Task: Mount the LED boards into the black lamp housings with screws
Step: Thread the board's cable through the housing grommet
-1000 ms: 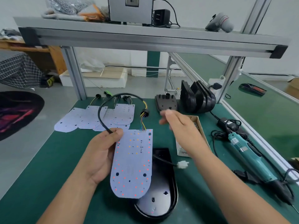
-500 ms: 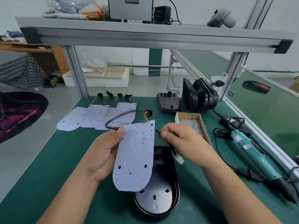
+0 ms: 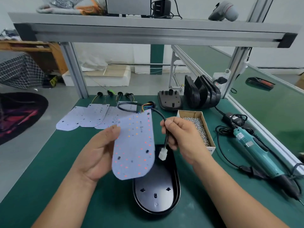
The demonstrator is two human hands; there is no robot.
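Observation:
My left hand (image 3: 100,153) holds a white LED board (image 3: 134,145) by its left edge, tilted above an open black lamp housing (image 3: 156,199) lying on the green mat. A black cable (image 3: 158,112) runs from the board's top in a loop. My right hand (image 3: 182,137) grips that cable just above its white connector (image 3: 162,153), which hangs over the housing's far end. A cardboard box of screws (image 3: 195,127) sits right of my right hand.
Several more LED boards (image 3: 87,117) with wires lie at the back left. A housing (image 3: 170,102) lies flat at the back and a stack of housings (image 3: 202,92) stands beside it. A teal electric screwdriver (image 3: 256,150) with cables rests at right. Aluminium frame posts (image 3: 75,71) stand behind.
My right hand reached from the back to the cable, closed on it and drew the connector down over the housing. The board tilted a little more upright.

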